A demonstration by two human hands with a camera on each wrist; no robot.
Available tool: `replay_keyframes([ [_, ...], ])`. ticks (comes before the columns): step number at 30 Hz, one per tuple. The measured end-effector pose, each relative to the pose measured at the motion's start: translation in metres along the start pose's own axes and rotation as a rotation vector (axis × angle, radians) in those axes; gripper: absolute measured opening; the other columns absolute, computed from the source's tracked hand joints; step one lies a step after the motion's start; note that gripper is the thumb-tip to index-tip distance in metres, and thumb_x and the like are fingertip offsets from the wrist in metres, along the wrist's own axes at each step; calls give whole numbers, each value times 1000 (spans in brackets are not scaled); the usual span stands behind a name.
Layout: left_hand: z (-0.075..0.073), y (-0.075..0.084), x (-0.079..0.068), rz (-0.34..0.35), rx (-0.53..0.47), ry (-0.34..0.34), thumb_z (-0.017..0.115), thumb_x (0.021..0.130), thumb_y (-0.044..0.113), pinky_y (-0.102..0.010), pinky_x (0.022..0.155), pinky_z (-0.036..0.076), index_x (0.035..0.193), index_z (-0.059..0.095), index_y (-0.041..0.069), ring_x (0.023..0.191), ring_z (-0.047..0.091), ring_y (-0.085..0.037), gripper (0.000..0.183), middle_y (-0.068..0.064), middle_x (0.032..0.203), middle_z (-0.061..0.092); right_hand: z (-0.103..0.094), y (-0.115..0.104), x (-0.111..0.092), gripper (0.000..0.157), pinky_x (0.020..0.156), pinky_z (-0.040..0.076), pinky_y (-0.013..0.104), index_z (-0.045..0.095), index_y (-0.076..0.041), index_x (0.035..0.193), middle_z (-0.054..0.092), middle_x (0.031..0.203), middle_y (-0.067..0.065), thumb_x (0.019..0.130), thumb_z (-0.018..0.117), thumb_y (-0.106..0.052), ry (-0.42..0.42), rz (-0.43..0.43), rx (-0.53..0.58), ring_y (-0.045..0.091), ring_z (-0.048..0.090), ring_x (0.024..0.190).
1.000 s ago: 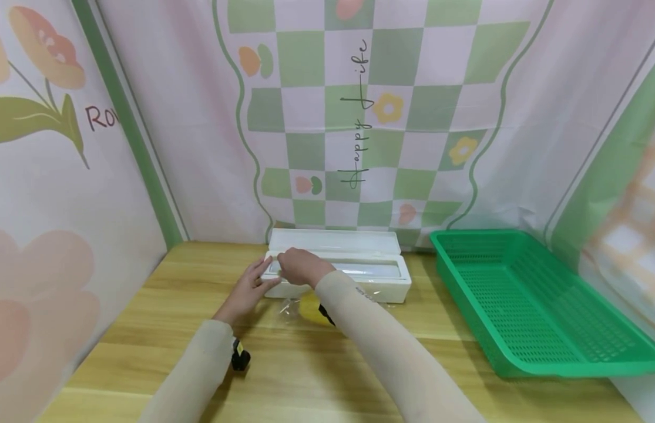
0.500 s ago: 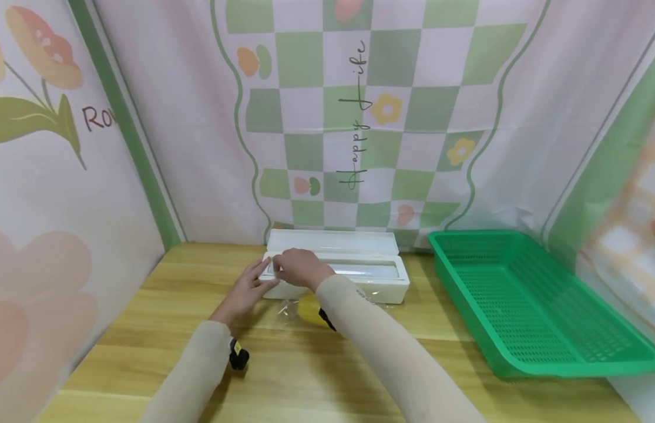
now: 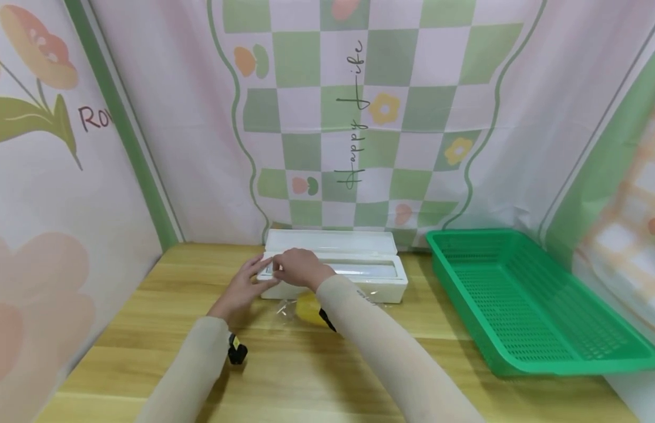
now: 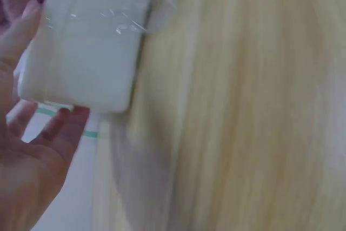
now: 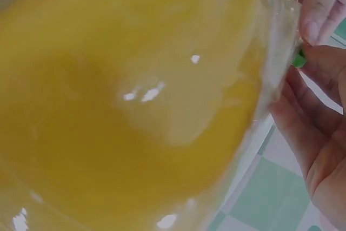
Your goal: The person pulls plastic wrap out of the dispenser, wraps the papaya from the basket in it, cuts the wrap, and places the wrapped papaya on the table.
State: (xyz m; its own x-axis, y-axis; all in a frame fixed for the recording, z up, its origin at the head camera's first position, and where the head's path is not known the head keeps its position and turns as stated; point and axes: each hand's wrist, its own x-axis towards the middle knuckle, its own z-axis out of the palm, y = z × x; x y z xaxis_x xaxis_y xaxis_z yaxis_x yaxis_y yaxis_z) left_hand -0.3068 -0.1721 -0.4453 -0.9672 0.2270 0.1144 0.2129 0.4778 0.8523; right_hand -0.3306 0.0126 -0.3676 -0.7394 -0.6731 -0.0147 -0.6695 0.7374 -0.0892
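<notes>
A long white cling film box (image 3: 353, 289) lies on the table with its lid (image 3: 332, 242) raised at the back. My left hand (image 3: 242, 291) grips the box's left end, thumb to the front; in the left wrist view its fingers (image 4: 59, 128) curl at the box's end corner. My right hand (image 3: 301, 267) reaches over the box's left part and pinches a small green slider (image 5: 299, 59) at its edge. Clear film (image 3: 286, 308) hangs out over the front. A yellow thing (image 3: 308, 308) lies under that film, partly hidden by the right forearm; its kind is unclear.
A large green plastic basket (image 3: 517, 294) stands on the right of the wooden table (image 3: 295, 376). Patterned cloth (image 3: 348, 129) hangs behind and at both sides.
The right hand has shifted very slightly left along the box's edge. The left hand stays on the box's left end. The whole view has drifted a little.
</notes>
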Motion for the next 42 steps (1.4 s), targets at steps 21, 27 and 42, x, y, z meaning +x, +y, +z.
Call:
replay_keyframes([
  [21,2,-1,-2,33,48,40,70,93,44,-63,114,21,154,42,19,148,20,-40,72,-4,166,15,13,8,-4,17,78,54,28,71,-14,108,68,97,-2,102,61,-26,141,-83,-89,13,63,84],
  [27,0,-2,-1,35,54,32,69,94,44,-61,115,23,155,39,18,147,22,-41,73,-6,166,13,12,13,-7,13,75,52,28,69,-11,101,65,91,-1,102,62,-21,149,-98,-78,13,60,80],
  [42,0,0,-3,3,83,30,66,94,48,-63,115,17,155,38,24,150,14,-36,72,2,166,14,0,16,-14,14,67,49,27,72,-13,96,61,83,-4,101,62,-21,64,-29,-57,11,54,73],
])
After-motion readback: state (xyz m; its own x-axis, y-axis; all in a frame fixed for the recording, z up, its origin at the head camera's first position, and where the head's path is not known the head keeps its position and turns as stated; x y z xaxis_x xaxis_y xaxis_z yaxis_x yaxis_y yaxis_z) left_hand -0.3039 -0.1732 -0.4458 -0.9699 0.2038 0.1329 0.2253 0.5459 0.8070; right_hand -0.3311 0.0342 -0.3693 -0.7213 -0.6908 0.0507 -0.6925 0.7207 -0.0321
